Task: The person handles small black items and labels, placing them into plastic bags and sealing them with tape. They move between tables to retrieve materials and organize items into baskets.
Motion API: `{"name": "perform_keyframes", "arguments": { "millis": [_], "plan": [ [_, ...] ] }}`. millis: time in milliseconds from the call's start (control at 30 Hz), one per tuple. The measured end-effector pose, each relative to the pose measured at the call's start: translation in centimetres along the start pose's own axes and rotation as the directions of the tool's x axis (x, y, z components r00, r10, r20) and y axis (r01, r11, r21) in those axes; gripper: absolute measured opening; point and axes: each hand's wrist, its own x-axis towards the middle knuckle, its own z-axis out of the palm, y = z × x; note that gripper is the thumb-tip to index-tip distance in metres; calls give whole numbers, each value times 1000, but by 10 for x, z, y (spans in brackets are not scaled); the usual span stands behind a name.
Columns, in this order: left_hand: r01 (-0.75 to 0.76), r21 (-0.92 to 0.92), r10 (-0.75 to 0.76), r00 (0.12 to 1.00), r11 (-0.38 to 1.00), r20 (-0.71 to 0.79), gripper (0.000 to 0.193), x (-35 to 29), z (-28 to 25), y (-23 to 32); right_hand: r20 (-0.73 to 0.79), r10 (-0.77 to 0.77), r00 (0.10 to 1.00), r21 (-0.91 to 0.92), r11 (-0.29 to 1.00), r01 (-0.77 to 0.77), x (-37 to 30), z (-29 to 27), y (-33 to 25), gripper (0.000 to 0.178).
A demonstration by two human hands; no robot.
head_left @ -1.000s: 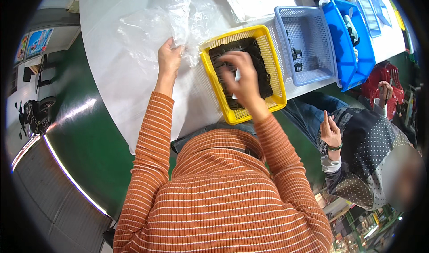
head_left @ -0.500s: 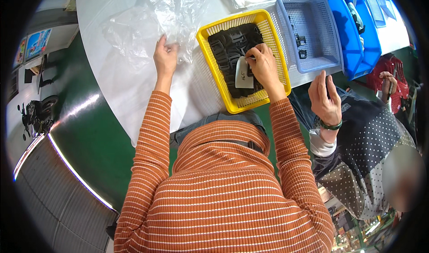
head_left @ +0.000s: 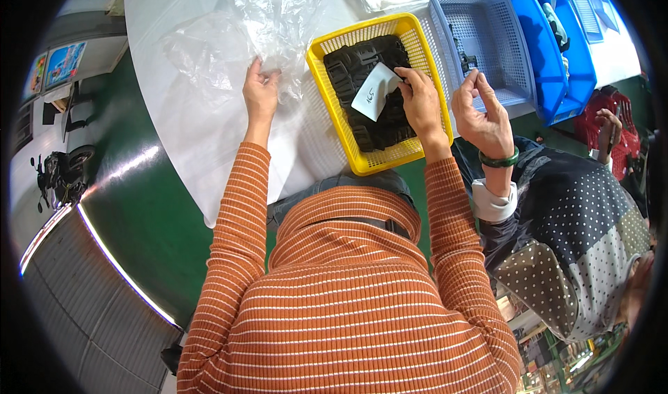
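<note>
A yellow basket [head_left: 335,95] filled with black plastic parts [head_left: 362,74] sits on the white table [head_left: 202,137]. My right hand [head_left: 421,102] reaches into the basket and pinches a small white paper slip [head_left: 374,90] over the parts. My left hand [head_left: 261,95] rests to the left of the basket, its fingers gripping the edge of a crumpled clear plastic bag [head_left: 243,32] spread on the table.
A light blue basket [head_left: 487,39] with a small black part stands right of the yellow one, then a darker blue bin [head_left: 563,53]. A co-worker in a dotted top sits at my right, a hand [head_left: 480,112] raised near the blue basket. Green floor lies to the left.
My right hand has lifted the white slip from among the black parts. The co-worker's hand rose toward the light blue basket. My left hand stayed on the bag.
</note>
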Motion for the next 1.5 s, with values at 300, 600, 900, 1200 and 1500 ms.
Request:
{"name": "perform_keyframes", "arguments": {
  "millis": [300, 600, 900, 1200, 1500],
  "plan": [
    [-8, -277, 8, 1000, 961, -2, 56, -42, -1, 98, -57, -222, 973, 226, 947, 230, -22, 8, -64, 36],
    [-103, -409, 135, 990, 907, 49, 42, -82, 4, 155, -129, 144, 981, 907, 417, 58, -22, 10, -104, 43],
    [-152, -138, 144, 987, 979, -66, 35, -79, -15, 160, -220, 351, 910, 943, -162, 291, -3, -43, -79, 49],
    [-167, -83, 163, 985, 982, -61, 35, -75, -12, 142, -208, 464, 861, 962, 254, 95, -44, -48, -40, 39],
    [-316, 50, 319, 946, 947, -63, 30, -95, -17, 121, -158, -12, 987, 179, 983, 41, -39, -5, -28, 29]
  ]
}}
